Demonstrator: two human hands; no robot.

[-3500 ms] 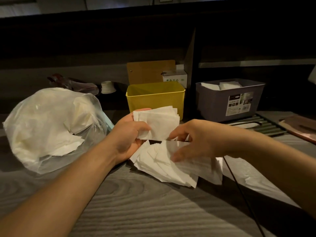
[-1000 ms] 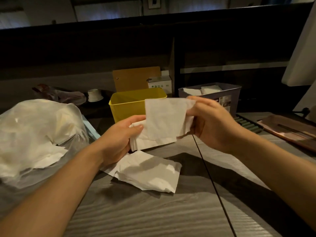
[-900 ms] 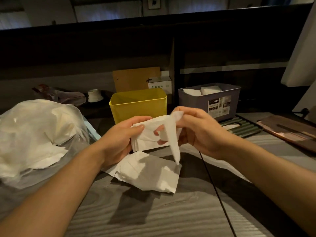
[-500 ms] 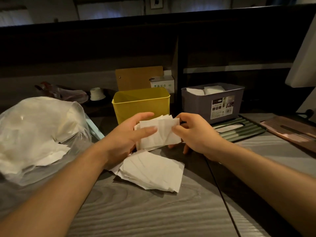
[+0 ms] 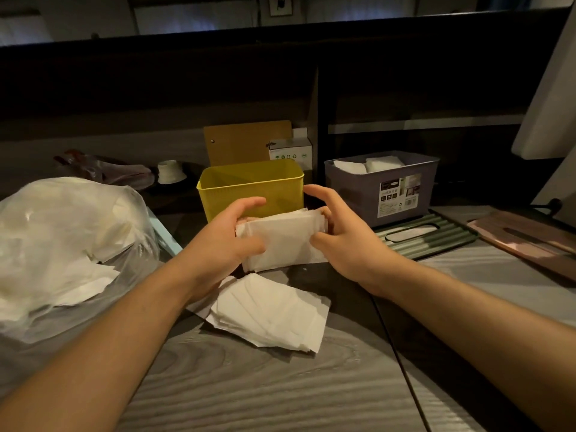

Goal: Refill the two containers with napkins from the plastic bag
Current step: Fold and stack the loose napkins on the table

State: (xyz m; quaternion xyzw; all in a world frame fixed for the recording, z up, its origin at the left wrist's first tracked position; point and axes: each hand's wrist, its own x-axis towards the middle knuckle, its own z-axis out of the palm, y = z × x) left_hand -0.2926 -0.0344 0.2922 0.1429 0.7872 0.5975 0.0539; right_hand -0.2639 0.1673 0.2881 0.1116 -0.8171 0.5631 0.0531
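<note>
Head view: our left hand (image 5: 224, 241) and right hand (image 5: 339, 238) clamp fingers on a white napkin stack (image 5: 282, 241) before the empty yellow plastic bin (image 5: 251, 190); grey bin (image 5: 381, 190) partly filled, clear plastic bag (image 5: 62, 244) well stocked.

Room as I see it: grey wood-grain surface (image 5: 249, 388) across lower frame; dark partition wall (image 5: 187, 76) behind; dim light, pale wall (image 5: 193, 14) along top edge.
</note>
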